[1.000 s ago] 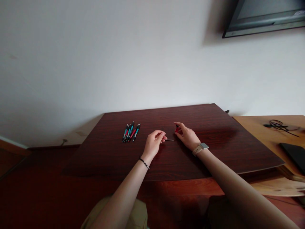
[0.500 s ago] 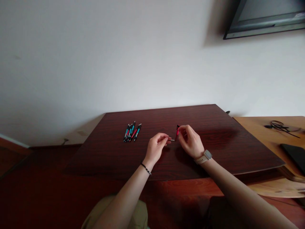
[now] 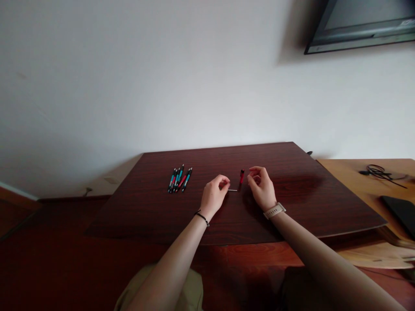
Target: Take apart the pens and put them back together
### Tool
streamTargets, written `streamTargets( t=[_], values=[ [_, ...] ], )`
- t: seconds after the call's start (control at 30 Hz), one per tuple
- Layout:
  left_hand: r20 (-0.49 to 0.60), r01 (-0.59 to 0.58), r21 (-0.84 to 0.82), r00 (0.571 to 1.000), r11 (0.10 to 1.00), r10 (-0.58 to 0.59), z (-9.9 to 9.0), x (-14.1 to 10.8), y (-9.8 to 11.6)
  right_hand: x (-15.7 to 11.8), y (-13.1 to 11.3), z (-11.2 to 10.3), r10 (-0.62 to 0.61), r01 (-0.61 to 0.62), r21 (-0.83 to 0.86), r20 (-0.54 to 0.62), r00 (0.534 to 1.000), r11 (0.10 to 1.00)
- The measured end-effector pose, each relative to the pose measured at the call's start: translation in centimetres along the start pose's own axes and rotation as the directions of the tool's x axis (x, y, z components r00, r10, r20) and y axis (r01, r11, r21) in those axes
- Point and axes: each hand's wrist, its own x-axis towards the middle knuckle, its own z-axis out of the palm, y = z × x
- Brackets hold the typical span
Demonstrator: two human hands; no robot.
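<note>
Red barrel just beside the right fingers

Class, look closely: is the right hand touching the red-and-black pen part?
No, a strip of the dark tabletop shows between the right hand and the red-and-black pen part.

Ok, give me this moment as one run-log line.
left hand: at thin pale rod, hold unclear | right hand: beside red-and-black piece, not touching | pens: grouped on table, left of hands
</note>
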Motion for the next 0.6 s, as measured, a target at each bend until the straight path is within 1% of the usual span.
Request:
streamTargets(
  t=[0.13, 0.27, 0.37, 0.47, 0.53, 0.6],
  values=[
    [0.015, -0.005, 0.129, 1.000, 0.992, 0.003, 1.6, 0.8, 0.5, 0.5, 1.6, -0.1, 0.099, -0.098, 0.136, -0.002, 0.995, 0.986],
    [0.032, 0.011, 0.212, 0.999, 0.977, -0.018, 3.1, 2.5, 0.9, 0.9, 2.0, -0.4, 0.161, -0.159, 0.203, 0.008, 0.987, 0.966],
    [0.046, 0.029, 0.252, 0.998, 0.967, -0.042, 4.0, 3.7, 0.9, 1.1, 2.3, -0.7, 0.154, -0.154, 0.199, 0.019, 0.988, 0.968],
    [0.093, 0.048, 0.320, 0.992, 0.946, -0.082, 4.9, 4.4, 1.0, 1.4, 2.7, -0.9, 0.139, -0.142, 0.175, 0.028, 0.990, 0.974],
    [0.121, 0.044, 0.377, 0.988, 0.925, -0.096, 5.5, 4.7, 1.1, 1.6, 3.0, -1.0, 0.127, -0.131, 0.158, 0.034, 0.991, 0.979],
    [0.134, 0.020, 0.419, 0.987, 0.908, -0.084, 5.9, 4.8, 1.3, 1.7, 3.3, -1.1, 0.116, -0.120, 0.144, 0.038, 0.993, 0.982]
  ],
)
